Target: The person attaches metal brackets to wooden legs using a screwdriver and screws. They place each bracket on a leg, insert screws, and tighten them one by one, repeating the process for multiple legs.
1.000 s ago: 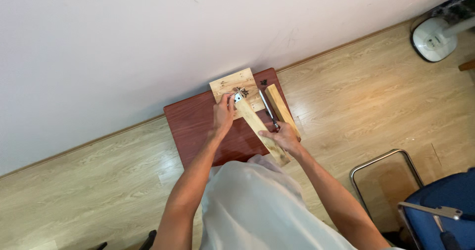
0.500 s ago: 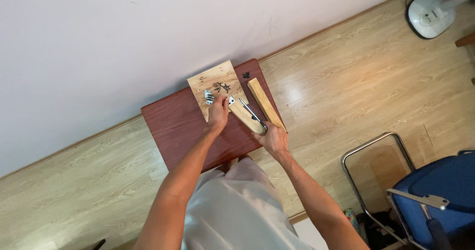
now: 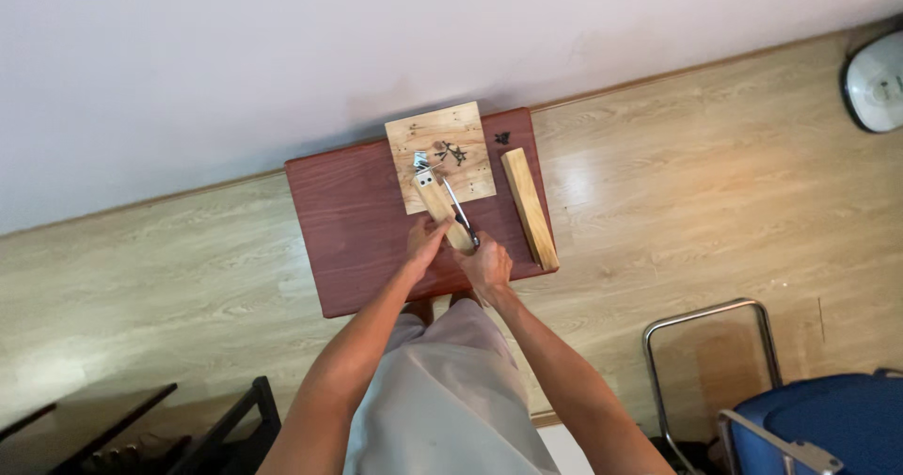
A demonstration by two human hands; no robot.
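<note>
Head view: you look straight down at a low red-brown table (image 3: 348, 240) set against a white wall, your two forearms reaching up from the bottom of the picture.
Left hand: your left hand (image 3: 425, 242) lies with its fingers stretched along the near end of a short wooden strip (image 3: 442, 210), pressing on it rather than wrapped around it; how firmly, you cannot tell.
Right hand: your right hand (image 3: 487, 264) is curled into a closed grip on the near end of a slim metal tool (image 3: 459, 210), near the table's front edge.
Metal tool: it runs from your right hand up and to the left, alongside the wooden strip and touching or nearly touching it; its kind is too small to tell.
Wooden strip: its far end rests on a square pale board (image 3: 440, 155), beside a small silvery fitting (image 3: 420, 163).
Square board: it sits at the table's back edge, right of the middle, with a few small dark pieces (image 3: 451, 151) on it.
Long block: a second, longer wooden block (image 3: 529, 208) lies along the table's right edge, apart from both hands.
Back right corner: one small dark bit (image 3: 502, 138) lies just beyond the long block.
</note>
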